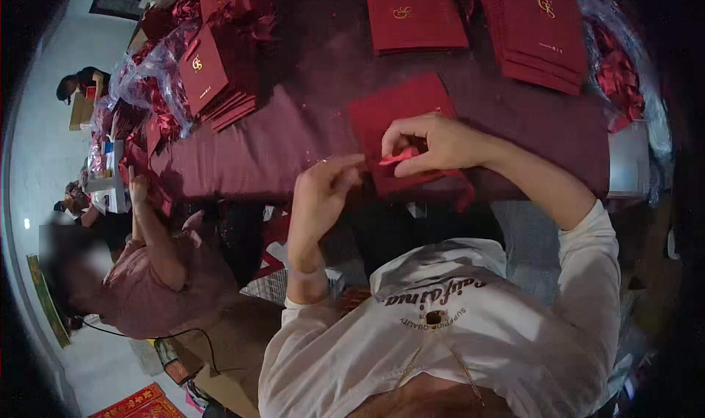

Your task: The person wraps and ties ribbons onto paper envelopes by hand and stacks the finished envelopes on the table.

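A red paper bag (400, 102) lies flat at the front edge of the table, below my hands. My right hand (433, 145) is closed over it, pinching a bright red ribbon (400, 157) between thumb and fingers. To the left of the bag is my left hand (327, 190), its index finger stretched toward the bag's left edge and its other fingers loosely bent; nothing shows in it. A loose red ribbon end hangs at the bag's lower right corner.
Stacks of red bags with gold print lie at the left (213, 80), top middle (417, 18) and right (532, 36) of the cloth-covered table (257, 143). Clear plastic with red ribbons (617, 80) is at the far right. Another person (161, 271) sits at the left, hands raised.
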The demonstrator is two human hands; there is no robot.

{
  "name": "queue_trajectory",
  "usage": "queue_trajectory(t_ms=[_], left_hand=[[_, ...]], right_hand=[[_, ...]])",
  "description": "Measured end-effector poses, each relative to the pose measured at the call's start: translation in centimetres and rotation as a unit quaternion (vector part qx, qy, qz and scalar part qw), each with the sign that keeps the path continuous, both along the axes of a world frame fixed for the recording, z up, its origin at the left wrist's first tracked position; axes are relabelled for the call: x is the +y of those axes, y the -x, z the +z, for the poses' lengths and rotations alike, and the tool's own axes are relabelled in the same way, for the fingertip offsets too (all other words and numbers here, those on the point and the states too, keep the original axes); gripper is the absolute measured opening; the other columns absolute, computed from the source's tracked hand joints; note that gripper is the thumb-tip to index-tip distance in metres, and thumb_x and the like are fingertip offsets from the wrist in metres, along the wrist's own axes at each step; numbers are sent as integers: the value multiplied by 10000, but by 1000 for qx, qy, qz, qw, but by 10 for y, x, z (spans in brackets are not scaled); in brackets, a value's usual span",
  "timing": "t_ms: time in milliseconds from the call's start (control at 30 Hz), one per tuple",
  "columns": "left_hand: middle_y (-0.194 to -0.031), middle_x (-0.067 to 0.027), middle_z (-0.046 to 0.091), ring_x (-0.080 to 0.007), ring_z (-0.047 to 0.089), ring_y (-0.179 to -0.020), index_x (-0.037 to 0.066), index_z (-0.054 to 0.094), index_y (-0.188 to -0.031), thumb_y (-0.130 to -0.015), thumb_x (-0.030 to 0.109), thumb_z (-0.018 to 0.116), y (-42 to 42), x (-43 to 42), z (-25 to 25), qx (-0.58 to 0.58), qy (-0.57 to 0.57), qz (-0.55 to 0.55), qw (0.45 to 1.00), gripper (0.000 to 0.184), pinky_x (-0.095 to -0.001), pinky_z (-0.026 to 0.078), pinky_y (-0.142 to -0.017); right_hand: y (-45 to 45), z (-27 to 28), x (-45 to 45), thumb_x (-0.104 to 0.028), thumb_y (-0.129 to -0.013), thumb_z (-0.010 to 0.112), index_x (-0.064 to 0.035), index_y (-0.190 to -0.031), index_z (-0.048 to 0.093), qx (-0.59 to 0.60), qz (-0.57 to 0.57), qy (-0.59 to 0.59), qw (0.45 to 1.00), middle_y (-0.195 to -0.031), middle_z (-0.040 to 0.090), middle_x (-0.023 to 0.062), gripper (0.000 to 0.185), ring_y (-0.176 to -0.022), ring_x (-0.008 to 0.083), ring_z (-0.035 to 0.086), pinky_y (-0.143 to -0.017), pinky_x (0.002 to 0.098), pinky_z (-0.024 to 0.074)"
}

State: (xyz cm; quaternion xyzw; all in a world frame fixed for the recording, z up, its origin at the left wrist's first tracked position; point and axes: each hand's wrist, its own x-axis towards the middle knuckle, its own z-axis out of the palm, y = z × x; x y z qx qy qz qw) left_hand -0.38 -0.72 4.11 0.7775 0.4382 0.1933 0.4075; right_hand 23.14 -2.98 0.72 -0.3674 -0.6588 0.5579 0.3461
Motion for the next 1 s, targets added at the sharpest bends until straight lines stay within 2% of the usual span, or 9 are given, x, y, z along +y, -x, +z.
queue_trajectory(t_ms=[167,267,367,467,533,600,767,833,1000], left_hand=[[-741,-113,644,-204,622,-667,43,676,-962,-794,-11,584,47,-4,18,92,17,99,991,199,-282,478,-634],[-838,-124,662,-233,621,-817,31,669,-1008,-774,-60,590,76,-8,-2,4,-107,54,993,263,-302,478,-751],[-851,-125,661,-238,616,-835,27,659,-1028,-810,-35,588,53,-21,-6,118,-257,174,943,237,-302,472,-765],[-802,-116,657,-206,623,-745,17,624,-1061,-837,23,596,7,-30,1,-39,-169,138,975,226,-285,471,-713],[-815,-127,633,-230,612,-739,9,583,-1118,-834,73,622,-34,-27,1,-138,6,253,958,294,-315,476,-698],[-854,-139,604,-249,597,-734,-1,541,-1164,-804,103,665,-50,-14,-23,4,-304,200,931,395,-344,483,-681],[-843,-113,572,-177,568,-708,-3,545,-1122,-720,61,736,-47,-11,-34,-97,-26,190,977,450,-289,481,-650],[-844,-88,564,-142,550,-711,-5,544,-1092,-735,50,724,-46,-16,-36,-142,0,200,969,403,-271,473,-651],[-880,-20,535,-66,497,-764,3,528,-1031,-789,23,679,-40,-23,-39,-272,114,188,937,286,-223,442,-689]], right_hand=[[-2,-4,3,-89,-754,661,-48,-928,592,15,-7,-73,997,-858,623,4,191,-797,88,546,-714,246,437],[-6,9,4,-87,-776,639,-36,-915,600,10,13,-13,1000,-878,627,11,153,-809,89,540,-737,247,429],[-5,2,9,-88,-811,627,-36,-932,608,67,30,9,997,-880,626,7,133,-825,93,538,-755,251,427],[-9,3,10,-130,-849,615,-42,-953,618,119,44,71,989,-859,612,-4,136,-750,68,519,-683,227,424],[-14,8,8,-145,-854,607,-55,-959,624,140,37,148,978,-817,587,-19,139,-677,37,488,-604,199,401],[-21,13,6,-158,-846,613,-57,-969,622,162,57,177,969,-804,580,-20,159,-681,36,488,-600,199,399],[-53,26,10,-164,-845,512,59,-1123,533,370,101,258,887,-928,599,133,357,-794,145,585,-700,260,468],[-57,35,11,-4,-853,484,55,-1223,484,525,-14,226,821,-1128,570,197,375,-924,201,614,-781,271,509],[-65,9,16,-127,-890,586,-4,-1152,550,369,-144,161,904,-1115,590,122,291,-906,172,616,-809,271,511]])
